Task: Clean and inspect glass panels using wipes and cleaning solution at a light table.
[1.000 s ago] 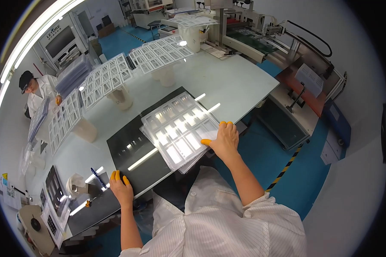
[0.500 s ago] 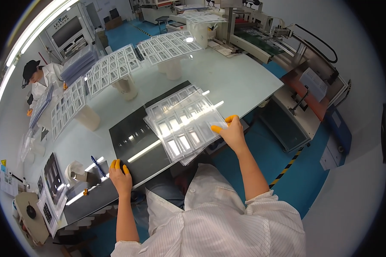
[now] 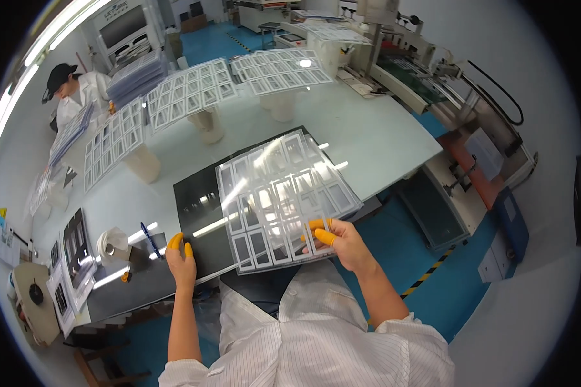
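My right hand (image 3: 342, 244), with yellow-orange finger cots, pinches the near right part of a clear plastic sheet (image 3: 259, 248) between thumb and fingers. White-edged rectangles cover this sheet in rows. It is slightly tilted over a stack of similar sheets (image 3: 355, 205), which it partly hides. Beneath them lies a black mat (image 3: 197, 193) on the glass-topped table. At the mat's near left edge rests my left hand (image 3: 181, 259), also in finger cots, its visible fingers a little apart with nothing seen between them.
Framed sheets (image 3: 192, 90) lie on white round supports (image 3: 142, 164) along the far side. To the left are a blue pen (image 3: 150, 240), a tape roll (image 3: 113, 245) and dark panels (image 3: 77, 251). A co-worker (image 3: 87, 93) is at the far left; a machine (image 3: 432, 90) stands at right.
My right hand has moved left and nearer to me, bringing the framed sheet across the stack. My left hand stays by the mat's edge. The whole view has shifted slightly.
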The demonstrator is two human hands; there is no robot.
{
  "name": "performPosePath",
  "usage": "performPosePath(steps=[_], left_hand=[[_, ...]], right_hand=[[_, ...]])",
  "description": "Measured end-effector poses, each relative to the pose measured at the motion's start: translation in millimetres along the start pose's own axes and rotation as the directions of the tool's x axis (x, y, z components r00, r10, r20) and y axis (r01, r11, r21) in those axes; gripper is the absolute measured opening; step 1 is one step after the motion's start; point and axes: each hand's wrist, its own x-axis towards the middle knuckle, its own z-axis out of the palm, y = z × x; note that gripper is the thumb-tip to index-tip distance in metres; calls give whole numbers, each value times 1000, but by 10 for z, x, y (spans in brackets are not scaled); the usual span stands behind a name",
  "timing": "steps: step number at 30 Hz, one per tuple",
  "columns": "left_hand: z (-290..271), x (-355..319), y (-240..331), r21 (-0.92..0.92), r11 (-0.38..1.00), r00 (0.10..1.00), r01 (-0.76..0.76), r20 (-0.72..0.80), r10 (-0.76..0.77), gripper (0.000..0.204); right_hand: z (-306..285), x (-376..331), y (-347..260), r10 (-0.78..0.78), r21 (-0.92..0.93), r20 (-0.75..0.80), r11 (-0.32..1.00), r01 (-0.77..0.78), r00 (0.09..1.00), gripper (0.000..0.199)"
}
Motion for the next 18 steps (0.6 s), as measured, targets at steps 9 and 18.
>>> performPosePath(steps=[9,18], left_hand=[[-911,668,1252,-182,905,891,-385,-328,313,31],[-792,478,1494,-216,895,909,-391,-244,338,27]], right_hand=[[682,-212,161,216,-90,287,976,-198,933,28],[743,-274,-34,236,-144,411,971,-193,880,47]])
